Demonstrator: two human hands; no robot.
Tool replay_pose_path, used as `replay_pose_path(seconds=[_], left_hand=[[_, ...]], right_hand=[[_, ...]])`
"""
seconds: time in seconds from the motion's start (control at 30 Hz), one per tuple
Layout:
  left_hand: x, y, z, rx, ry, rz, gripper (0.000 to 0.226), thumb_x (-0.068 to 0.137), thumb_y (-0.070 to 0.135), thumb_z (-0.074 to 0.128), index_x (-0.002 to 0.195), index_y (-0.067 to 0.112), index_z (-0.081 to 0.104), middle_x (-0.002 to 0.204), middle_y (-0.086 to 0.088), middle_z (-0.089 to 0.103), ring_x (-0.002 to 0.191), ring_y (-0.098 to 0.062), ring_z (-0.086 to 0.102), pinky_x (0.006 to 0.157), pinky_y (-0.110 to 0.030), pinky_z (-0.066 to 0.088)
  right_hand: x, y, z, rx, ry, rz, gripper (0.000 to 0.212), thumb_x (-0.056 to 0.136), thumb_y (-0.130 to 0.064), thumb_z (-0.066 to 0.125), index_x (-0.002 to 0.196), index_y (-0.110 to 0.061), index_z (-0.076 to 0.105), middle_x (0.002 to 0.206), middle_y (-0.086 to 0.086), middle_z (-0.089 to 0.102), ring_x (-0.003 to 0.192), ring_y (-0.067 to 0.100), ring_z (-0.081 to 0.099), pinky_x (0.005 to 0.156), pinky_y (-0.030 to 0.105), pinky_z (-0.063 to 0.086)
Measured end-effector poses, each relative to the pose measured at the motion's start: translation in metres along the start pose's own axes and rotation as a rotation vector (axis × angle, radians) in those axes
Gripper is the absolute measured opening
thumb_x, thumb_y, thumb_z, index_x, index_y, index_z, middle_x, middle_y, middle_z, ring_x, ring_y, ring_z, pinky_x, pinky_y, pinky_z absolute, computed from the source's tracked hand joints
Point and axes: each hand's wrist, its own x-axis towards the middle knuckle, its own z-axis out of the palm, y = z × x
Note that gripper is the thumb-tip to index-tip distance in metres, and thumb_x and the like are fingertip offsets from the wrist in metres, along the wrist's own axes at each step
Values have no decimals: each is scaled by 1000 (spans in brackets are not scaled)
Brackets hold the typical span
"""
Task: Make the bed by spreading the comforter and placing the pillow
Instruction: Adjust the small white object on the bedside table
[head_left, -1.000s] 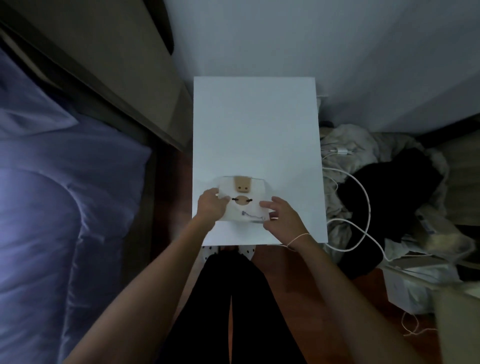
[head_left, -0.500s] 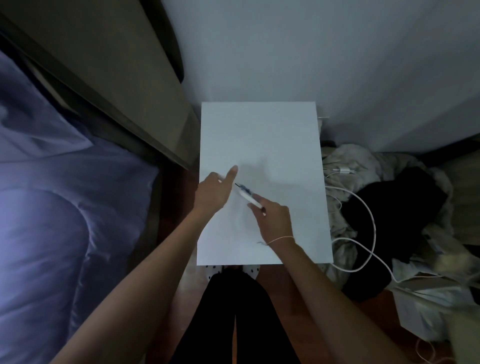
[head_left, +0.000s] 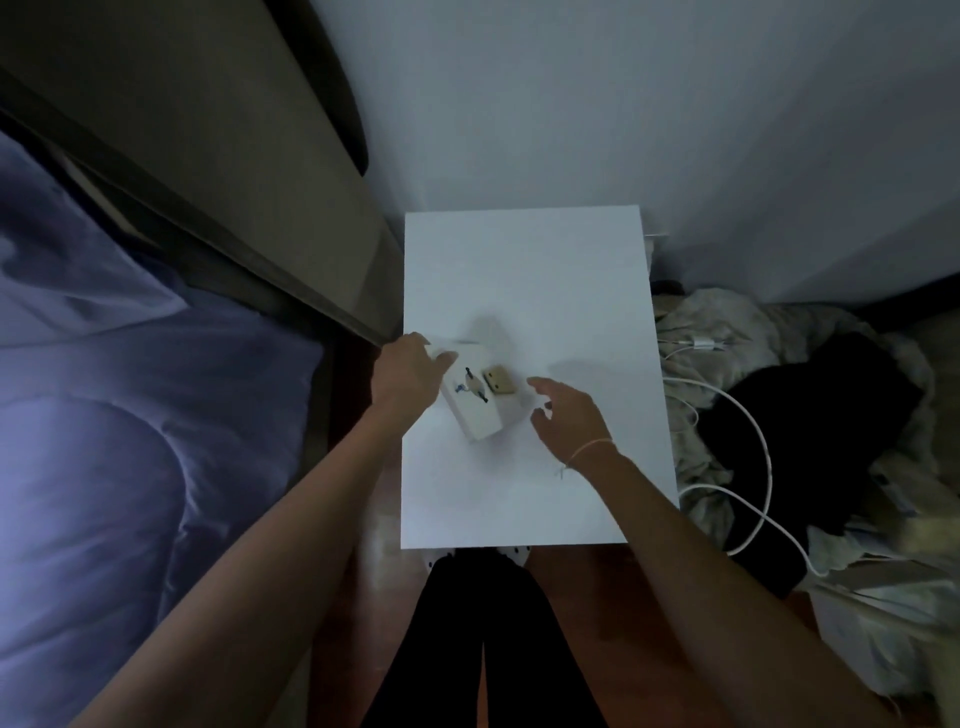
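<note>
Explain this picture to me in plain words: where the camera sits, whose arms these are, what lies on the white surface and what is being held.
There is no machine here. The camera is worn on a person's head and looks down, so the two bare arms reaching forward are the wearer's own, with their dark-clad legs below. They stand at a white rectangular tabletop. On it lies a small white box with a tan tag and dark markings. The left hand grips the box at its left end. The right hand, with a thin pale band on its wrist, hovers open just right of the box, apart from it. The bluish-purple padded comforter lies on the bed at left. A white cable loops over the heap of light and black clothes at right.
</note>
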Motion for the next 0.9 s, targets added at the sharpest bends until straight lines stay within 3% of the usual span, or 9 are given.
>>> replay_pose_path(seconds=[0.07,0.2,0.33,0.43,0.63,0.7,0.77,0.8,0.9], left_hand=[[0,0,-4,35,10,31,42,88,46,55,106,9,63,102,-12,68,95,-31,62,71,-29,40],[0,3,-9,128,-3,87,36,95,43,44,117,17,56,115,-9,64,110,-32,54,89,-37,37],[-2,4,-11,103,3,94,34,98,39,41,121,19,53,120,-9,61,115,-32,50,94,-40,31],[-1,5,-12,105,6,67,33,98,38,40,121,19,54,121,-9,61,115,-32,50,94,-40,31],[1,19,-9,135,15,16,32,97,36,40,119,17,54,116,-9,62,112,-30,52,92,-39,31],[3,23,-10,143,10,24,32,97,36,41,117,17,55,115,-8,63,111,-29,54,91,-39,32],[3,28,-11,146,14,34,31,96,35,42,117,18,57,115,-7,63,110,-28,54,91,-38,33],[3,31,-11,138,12,36,31,96,34,42,117,19,58,117,-6,63,111,-28,53,92,-38,33],[4,44,-11,54,-37,41,35,91,35,45,121,24,59,125,-2,61,118,-27,51,98,-37,35]], right_hand=[[24,-9,-4,-51,-81,-10,49,90,-17,52,138,-14,46,134,11,56,118,29,55,104,37,41],[59,-24,-4,181,-164,176,47,93,-26,50,137,-14,45,136,11,53,123,29,50,100,33,39],[68,-23,3,382,-229,298,35,80,-35,67,106,-12,61,108,7,63,104,26,59,82,32,44],[66,-22,8,471,-216,315,35,70,-36,79,90,-15,61,92,2,62,92,21,59,75,27,42],[67,-23,20,471,-60,374,32,60,-32,86,69,-19,58,79,1,62,77,19,58,58,23,39],[69,-22,18,500,-64,378,36,59,-30,87,82,-16,63,88,2,63,86,20,59,71,26,48],[72,-17,16,565,-99,390,71,54,-31,89,116,-11,61,110,5,63,104,23,59,94,36,50],[72,-15,13,611,-110,406,81,53,-30,90,125,-11,56,117,6,61,108,24,58,98,39,49],[74,-6,-1,867,-112,476,65,69,-8,79,128,-13,53,111,9,61,97,24,61,85,37,54]])
